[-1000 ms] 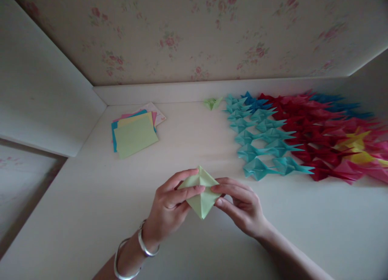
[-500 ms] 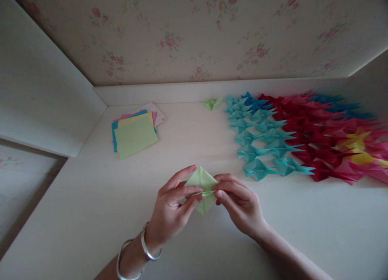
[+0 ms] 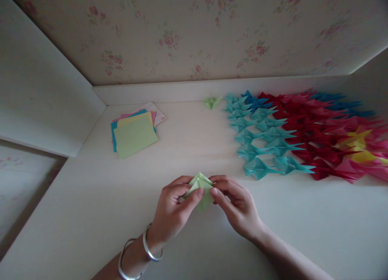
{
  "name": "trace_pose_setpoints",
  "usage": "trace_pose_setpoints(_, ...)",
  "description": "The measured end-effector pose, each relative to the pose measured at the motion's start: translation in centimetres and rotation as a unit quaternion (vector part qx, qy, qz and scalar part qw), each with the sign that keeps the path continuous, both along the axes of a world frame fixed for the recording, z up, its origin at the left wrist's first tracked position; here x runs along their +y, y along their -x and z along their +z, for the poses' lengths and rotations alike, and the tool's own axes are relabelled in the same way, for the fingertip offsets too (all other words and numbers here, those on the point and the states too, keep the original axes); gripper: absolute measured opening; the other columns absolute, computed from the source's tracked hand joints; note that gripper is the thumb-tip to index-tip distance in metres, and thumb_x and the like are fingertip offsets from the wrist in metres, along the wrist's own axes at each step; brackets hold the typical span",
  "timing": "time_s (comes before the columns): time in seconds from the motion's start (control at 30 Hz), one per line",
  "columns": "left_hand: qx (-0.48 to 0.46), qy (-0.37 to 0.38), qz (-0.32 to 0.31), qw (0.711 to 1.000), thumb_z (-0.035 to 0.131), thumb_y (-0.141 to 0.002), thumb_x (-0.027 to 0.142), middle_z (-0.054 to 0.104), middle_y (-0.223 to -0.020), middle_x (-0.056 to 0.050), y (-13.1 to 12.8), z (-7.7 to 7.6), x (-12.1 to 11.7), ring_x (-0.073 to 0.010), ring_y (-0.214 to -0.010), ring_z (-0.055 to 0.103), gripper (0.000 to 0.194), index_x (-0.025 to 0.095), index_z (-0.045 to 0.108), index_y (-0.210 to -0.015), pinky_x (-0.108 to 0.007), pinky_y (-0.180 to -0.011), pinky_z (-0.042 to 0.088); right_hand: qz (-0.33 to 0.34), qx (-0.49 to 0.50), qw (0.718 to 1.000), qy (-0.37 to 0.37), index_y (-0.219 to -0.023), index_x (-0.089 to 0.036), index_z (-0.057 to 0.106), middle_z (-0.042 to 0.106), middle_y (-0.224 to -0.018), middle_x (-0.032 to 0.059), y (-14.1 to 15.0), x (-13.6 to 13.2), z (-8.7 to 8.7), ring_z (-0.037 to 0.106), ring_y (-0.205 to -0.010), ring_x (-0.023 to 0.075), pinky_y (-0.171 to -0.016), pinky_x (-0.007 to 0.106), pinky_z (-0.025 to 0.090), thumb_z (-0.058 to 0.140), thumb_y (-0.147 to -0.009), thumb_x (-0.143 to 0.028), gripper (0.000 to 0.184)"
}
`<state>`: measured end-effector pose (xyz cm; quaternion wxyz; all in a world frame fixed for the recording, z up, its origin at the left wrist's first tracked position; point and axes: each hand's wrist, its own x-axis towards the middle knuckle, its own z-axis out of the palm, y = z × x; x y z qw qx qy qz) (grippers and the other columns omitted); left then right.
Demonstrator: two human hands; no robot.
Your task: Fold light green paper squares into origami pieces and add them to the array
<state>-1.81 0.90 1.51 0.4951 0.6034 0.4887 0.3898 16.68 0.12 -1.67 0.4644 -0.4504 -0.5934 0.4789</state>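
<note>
A pale green piece of folded origami paper (image 3: 203,185) is held between my two hands above the table, its peak pointing away from me. My left hand (image 3: 176,203) pinches its left side, with the thumb flat on the near face and the fingers behind. On the right edge, my right hand (image 3: 237,203) grips the paper between thumb and fingers. The fingertips behind the paper are partly hidden. Two silver bangles (image 3: 147,243) circle my left wrist.
A stack of coloured paper sheets (image 3: 136,136) lies at the back left, green on top. One green folded paper crane (image 3: 212,102) sits near the back ledge. Rows of turquoise paper cranes (image 3: 257,150) and red paper cranes (image 3: 312,138) cover the right side of the white table (image 3: 91,215).
The green paper's upper flap has come down toward me, so the paper looks shorter. My left fingers have drawn in behind it, and my left thumb now presses its front.
</note>
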Motion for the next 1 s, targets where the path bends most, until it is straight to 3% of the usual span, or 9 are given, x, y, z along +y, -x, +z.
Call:
trace_pose_setpoints(0.2, 0.014, -0.01, -0.006, 1.0, 0.065, -0.091, 0.025, 0.069, -0.088, -0.005, 0.02, -0.07, -0.02, -0.0153, -0.078, 0.063, 0.022, 0.017, 0.071, -0.071, -0.023, -0.067, 0.047, 0.012, 0.002, 1.0, 0.017, -0.092, -0.021, 0.072, 0.066, -0.107, 0.0103, 0.26, -0.01, -0.02, 0.065, -0.089, 0.0196, -0.061, 0.024, 0.057, 0.062, -0.094, -0.026, 0.012)
trace_pose_setpoints(0.37, 0.031, 0.005, -0.012, 0.999, 0.062, -0.093, 0.029, 0.067, -0.083, -0.005, -0.07, -0.24, -0.15, -0.0154, -0.074, 0.061, 0.028, 0.017, 0.069, -0.069, -0.024, -0.063, 0.046, -0.008, 0.006, 0.999, 0.044, -0.083, -0.02, 0.072, 0.065, -0.104, 0.0097, 0.38, 0.07, 0.1, 0.065, -0.083, 0.0178, -0.059, 0.023, 0.056, 0.062, -0.094, -0.031, 0.018)
trace_pose_setpoints(0.43, 0.029, 0.001, -0.008, 1.0, 0.061, -0.093, 0.029, 0.068, -0.085, -0.005, -0.14, -0.23, -0.2, -0.0159, -0.075, 0.062, 0.023, 0.017, 0.07, -0.077, -0.024, -0.066, 0.047, -0.008, 0.009, 0.999, 0.052, -0.082, -0.02, 0.072, 0.065, -0.104, 0.0093, 0.41, 0.11, 0.26, 0.064, -0.082, 0.0174, -0.059, 0.023, 0.055, 0.061, -0.094, -0.032, 0.02)
trace_pose_setpoints(0.53, 0.012, -0.011, 0.0, 1.0, 0.06, -0.094, 0.027, 0.07, -0.094, -0.006, -0.17, -0.17, -0.11, -0.0181, -0.086, 0.064, 0.015, 0.018, 0.071, -0.096, -0.026, -0.078, 0.049, 0.014, 0.0, 0.999, 0.04, -0.081, -0.019, 0.07, 0.066, -0.102, 0.0085, 0.46, 0.21, 0.58, 0.064, -0.084, 0.0177, -0.063, 0.025, 0.055, 0.06, -0.095, -0.029, 0.02)
trace_pose_setpoints(0.6, 0.005, -0.009, -0.005, 1.0, 0.059, -0.094, 0.028, 0.07, -0.099, -0.007, -0.12, -0.14, 0.03, -0.0191, -0.091, 0.065, 0.016, 0.018, 0.072, -0.096, -0.027, -0.082, 0.05, 0.026, -0.012, 0.999, 0.025, -0.079, -0.019, 0.069, 0.066, -0.099, 0.0081, 0.5, 0.25, 0.76, 0.064, -0.085, 0.0181, -0.067, 0.026, 0.054, 0.06, -0.095, -0.028, 0.02)
trace_pose_setpoints(0.73, 0.009, 0.0, -0.015, 1.0, 0.058, -0.095, 0.029, 0.07, -0.099, -0.008, -0.02, -0.18, 0.21, -0.0192, -0.09, 0.066, 0.02, 0.018, 0.074, -0.091, -0.027, -0.082, 0.051, 0.017, -0.03, 0.999, 0.02, -0.079, -0.019, 0.069, 0.067, -0.096, 0.0085, 0.58, 0.22, 0.8, 0.065, -0.084, 0.0191, -0.065, 0.026, 0.053, 0.06, -0.094, -0.029, 0.02)
trace_pose_setpoints(1.0, -0.01, 0.011, 0.012, 1.0, 0.063, -0.093, 0.03, 0.074, -0.103, -0.007, 0.06, -0.53, -0.19, -0.0191, -0.089, 0.069, 0.019, 0.019, 0.071, -0.106, -0.026, -0.079, 0.054, -0.019, -0.011, 1.0, 0.007, -0.083, -0.02, 0.068, 0.069, -0.093, 0.0082, 0.59, 0.09, 0.37, 0.065, -0.078, 0.0178, -0.062, 0.026, 0.052, 0.063, -0.092, -0.029, 0.014)
